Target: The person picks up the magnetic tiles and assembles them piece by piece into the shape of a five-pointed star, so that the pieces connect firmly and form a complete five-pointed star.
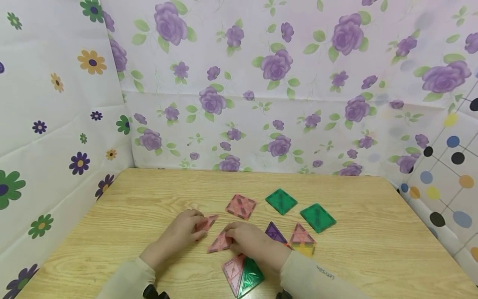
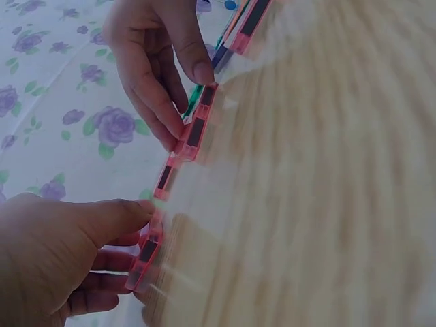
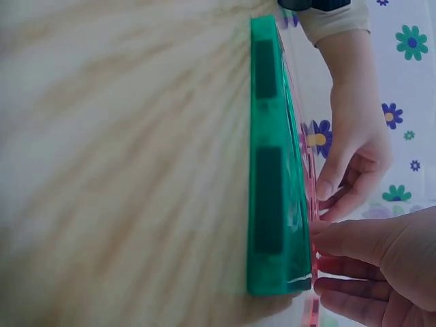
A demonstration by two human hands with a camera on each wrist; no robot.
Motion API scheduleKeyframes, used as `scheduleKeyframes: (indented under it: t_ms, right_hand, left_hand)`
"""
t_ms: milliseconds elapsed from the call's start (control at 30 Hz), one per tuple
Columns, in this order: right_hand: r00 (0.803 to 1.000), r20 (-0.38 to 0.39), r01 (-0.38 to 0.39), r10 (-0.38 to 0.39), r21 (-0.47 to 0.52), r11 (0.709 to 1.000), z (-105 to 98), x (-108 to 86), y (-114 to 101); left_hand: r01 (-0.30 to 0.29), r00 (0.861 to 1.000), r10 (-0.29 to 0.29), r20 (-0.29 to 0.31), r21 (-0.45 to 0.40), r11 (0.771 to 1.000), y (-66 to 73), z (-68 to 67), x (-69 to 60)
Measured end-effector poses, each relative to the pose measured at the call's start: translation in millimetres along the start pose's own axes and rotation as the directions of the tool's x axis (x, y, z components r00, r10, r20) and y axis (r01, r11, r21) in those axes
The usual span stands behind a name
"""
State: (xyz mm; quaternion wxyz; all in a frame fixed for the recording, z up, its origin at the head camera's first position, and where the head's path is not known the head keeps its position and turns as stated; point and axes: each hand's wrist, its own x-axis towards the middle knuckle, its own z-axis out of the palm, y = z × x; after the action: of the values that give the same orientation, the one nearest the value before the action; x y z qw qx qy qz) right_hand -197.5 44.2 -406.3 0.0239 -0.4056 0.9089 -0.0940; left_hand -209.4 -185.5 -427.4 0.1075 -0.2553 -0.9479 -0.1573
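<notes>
My left hand (image 1: 183, 230) pinches a pink triangular tile (image 1: 207, 223) lying on the wooden table. Just to its right, my right hand (image 1: 248, 241) grips another pink triangle (image 1: 221, 242). In the left wrist view, my left hand (image 2: 61, 252) holds its pink tile (image 2: 146, 252) between thumb and fingers, and my right hand (image 2: 160, 61) has its fingertips on the other pink tile (image 2: 196, 129). Below my right hand, a pink triangle (image 1: 234, 272) and a green triangle (image 1: 251, 277) lie side by side; the green tile (image 3: 269, 197) stands large in the right wrist view.
Behind my hands lie a pink square of tiles (image 1: 241, 206) and two green squares (image 1: 281, 201) (image 1: 318, 217). A purple triangle (image 1: 275, 232), a pink triangle (image 1: 301, 234) and a yellow tile (image 1: 304, 249) are right of my right hand. Flowered cloth (image 1: 246, 104) hangs behind the table.
</notes>
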Motion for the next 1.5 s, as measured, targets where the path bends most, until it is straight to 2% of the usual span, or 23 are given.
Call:
scheduleKeyframes:
  t_ms: [133, 333, 633, 833, 1067, 1333, 1500]
  right_hand:
    - [1.0, 0.024, -0.004, 0.004, 0.018, 1.0, -1, -2.3, 4]
    - [0.999, 0.051, -0.014, 0.012, 0.057, 0.998, -3, -6.0, 10]
    - [1.0, 0.005, 0.025, -0.025, 0.043, 0.999, -5, -6.6, 16]
    - [1.0, 0.02, 0.004, -0.005, 0.054, 0.999, -6, -5.3, 17]
    - [0.999, 0.035, 0.004, -0.004, 0.019, 1.0, -7, -3.7, 16]
    - [0.999, 0.036, 0.016, -0.015, -0.041, 0.999, -6, -1.4, 16]
    - [0.999, 0.046, 0.007, -0.005, -0.051, 0.999, -4, -1.4, 15]
  left_hand:
    - [-0.019, 1.0, 0.019, -0.022, 0.012, 1.0, 3.3, 2.2, -0.6]
    - [-0.022, 1.0, 0.022, -0.011, 0.016, 1.0, 9.8, 3.2, -1.0]
    - [-0.046, 0.999, 0.046, -0.01, -0.002, 0.999, 16.9, 5.1, -2.3]
    - [-0.063, 0.998, 0.062, -0.024, -0.019, 0.998, 23.4, 6.3, -3.0]
    - [-0.059, 0.998, 0.059, -0.009, -0.014, 0.998, 23.5, 9.1, -3.0]
    - [-0.096, 0.995, 0.096, -0.029, -0.009, 0.995, 26.3, 12.6, -0.3]
    - [-0.096, 0.995, 0.096, -0.038, -0.021, 0.995, 27.1, 13.2, 0.2]
